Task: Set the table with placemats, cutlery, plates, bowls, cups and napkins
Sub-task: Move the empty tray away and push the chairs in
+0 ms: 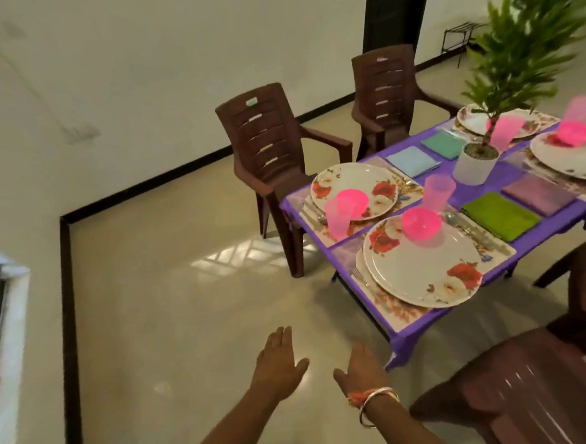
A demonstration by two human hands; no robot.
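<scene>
**Table laid; both hands being held open short of it**

Both hands are being held out empty above the floor, just short of the table's near corner. The left hand is being held flat, fingers straight and together, thumb apart. The right hand is being held the same way, with bangles being worn at its wrist. A chair is being shown just right of them. On the near placemat a plate is being carried, and a pink bowl is being borne at its far rim. A fork is being shown at the plate's left and a spoon at its right. Just beyond, a green napkin and a cup are being shown. Across the table, a second plate is being topped by a second bowl, with a second cup just in front. Farther on, a potted plant is being shown mid-table, with more settings, blurred, behind it.
</scene>
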